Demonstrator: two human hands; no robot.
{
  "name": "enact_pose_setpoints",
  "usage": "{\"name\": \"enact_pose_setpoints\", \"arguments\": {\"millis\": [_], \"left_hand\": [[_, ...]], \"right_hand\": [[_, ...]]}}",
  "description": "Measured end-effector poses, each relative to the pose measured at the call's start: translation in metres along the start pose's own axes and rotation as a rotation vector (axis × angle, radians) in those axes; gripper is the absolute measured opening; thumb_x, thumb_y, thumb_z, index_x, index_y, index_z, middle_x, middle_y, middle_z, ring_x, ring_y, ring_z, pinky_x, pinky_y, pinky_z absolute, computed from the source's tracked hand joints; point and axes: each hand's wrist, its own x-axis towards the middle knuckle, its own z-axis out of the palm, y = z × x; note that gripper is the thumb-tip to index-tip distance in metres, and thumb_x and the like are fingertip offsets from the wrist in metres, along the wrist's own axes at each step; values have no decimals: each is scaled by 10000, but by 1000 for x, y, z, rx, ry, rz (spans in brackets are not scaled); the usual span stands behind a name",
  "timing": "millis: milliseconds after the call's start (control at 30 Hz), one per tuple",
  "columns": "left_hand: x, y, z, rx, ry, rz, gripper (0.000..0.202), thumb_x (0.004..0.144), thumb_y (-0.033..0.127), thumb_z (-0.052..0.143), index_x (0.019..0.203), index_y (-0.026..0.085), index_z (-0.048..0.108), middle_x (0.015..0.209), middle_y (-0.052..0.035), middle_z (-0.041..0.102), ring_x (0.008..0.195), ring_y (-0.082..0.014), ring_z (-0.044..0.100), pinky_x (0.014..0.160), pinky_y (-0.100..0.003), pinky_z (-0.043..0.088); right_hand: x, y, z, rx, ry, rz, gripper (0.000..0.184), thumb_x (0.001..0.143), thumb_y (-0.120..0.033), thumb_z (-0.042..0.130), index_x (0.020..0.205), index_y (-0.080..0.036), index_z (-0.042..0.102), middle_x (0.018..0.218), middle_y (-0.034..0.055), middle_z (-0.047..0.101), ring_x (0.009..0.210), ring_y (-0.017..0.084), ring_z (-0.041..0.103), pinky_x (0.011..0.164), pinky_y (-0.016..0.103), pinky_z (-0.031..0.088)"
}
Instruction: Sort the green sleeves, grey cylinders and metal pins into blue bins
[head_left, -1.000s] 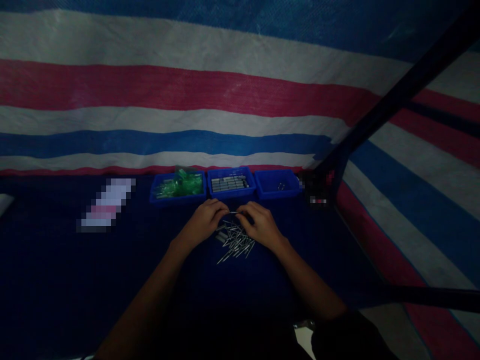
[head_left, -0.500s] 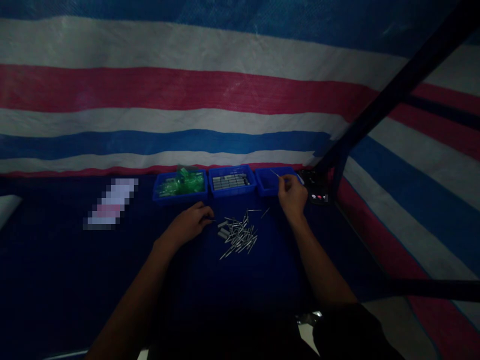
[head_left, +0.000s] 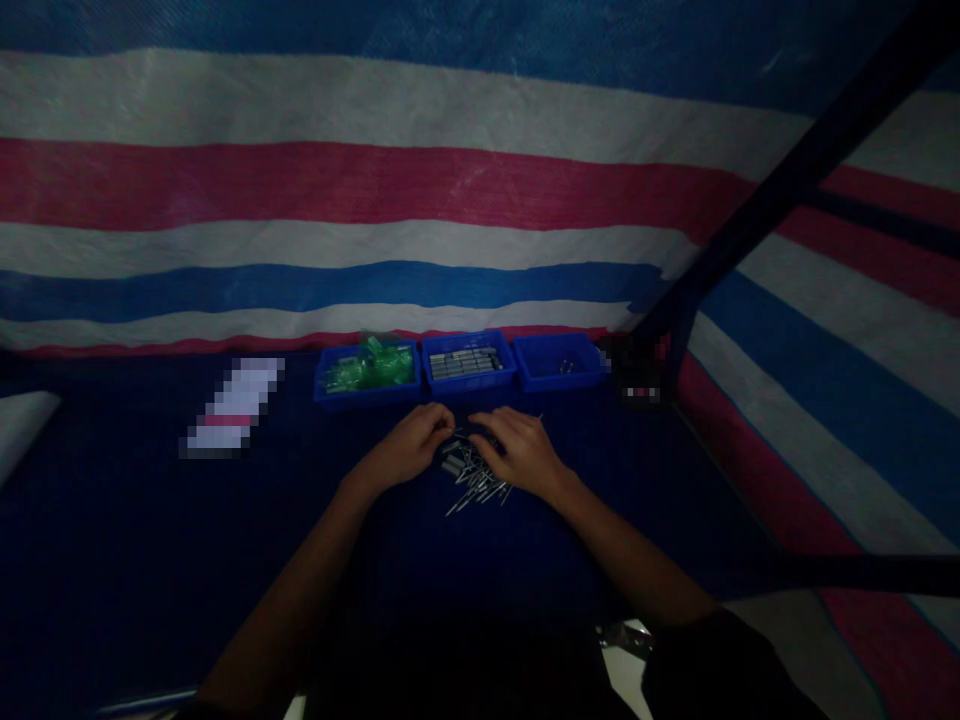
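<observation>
Over the dark blue tabletop, my left hand (head_left: 411, 445) is closed in a pinch, and the tip of a thin metal rod (head_left: 458, 432) shows at its fingertips. Facing it from the right, my right hand (head_left: 521, 450) has its thumb and fingers apart, holding nothing that I can see. Beneath and between the hands lies a loose pile of thin metal rods (head_left: 478, 488), partly covered by my right hand. A few short, thicker grey cylinders (head_left: 453, 464) lie at the pile's left side.
Behind the pile stand three blue bins: one with green plastic film (head_left: 379, 363), one with rows of grey cylinders (head_left: 465, 362), and the right bin (head_left: 559, 381) with a few small shiny pieces. A dark device (head_left: 640, 385) sits beyond them. A pixelated sheet (head_left: 236, 405) lies left.
My right hand has come back from the right bin to the pile, without the thin rod it held. Small shiny pieces now show in that bin. My left hand has moved slightly right and up.
</observation>
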Motion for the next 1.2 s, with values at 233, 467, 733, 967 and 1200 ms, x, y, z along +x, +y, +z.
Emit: {"name": "enact_pose_setpoints", "arguments": {"millis": [233,467,733,967,1200], "left_hand": [[14,0,6,-138,-65,17,114,827,212,432,872,157,521,822,-23,575,770,-141,545,709,-264,436],[11,2,8,-284,164,-45,157,807,292,518,850,150,568,774,-15,591,732,-140,559,688,-254,435],[5,2,6,-205,226,-70,201,841,319,469,804,160,587,776,-7,608,743,-144,565,670,-248,430],[2,0,10,132,173,-115,218,805,297,537,980,181,594,930,-52,618,885,-199,556,796,-345,429],[0,20,24,512,82,-236,170,814,254,512,932,238,633,1044,-55,586,991,-272,484,807,-452,345]], "right_hand": [[1,4,2,-21,-40,-7,150,875,-204,428,837,-172,570,713,41,594,663,153,533,627,278,417],[6,3,-3,101,84,147,127,865,-205,441,793,-185,543,676,23,565,631,138,536,604,265,413],[3,-4,7,133,78,171,127,863,-228,445,830,-183,559,720,36,619,656,147,580,613,262,434],[7,34,-12,-135,343,474,208,867,-333,428,877,-173,560,653,31,603,584,159,575,581,270,419],[1,44,-5,12,294,563,365,832,-426,469,1070,-152,505,692,14,564,649,171,560,646,300,445]]}}
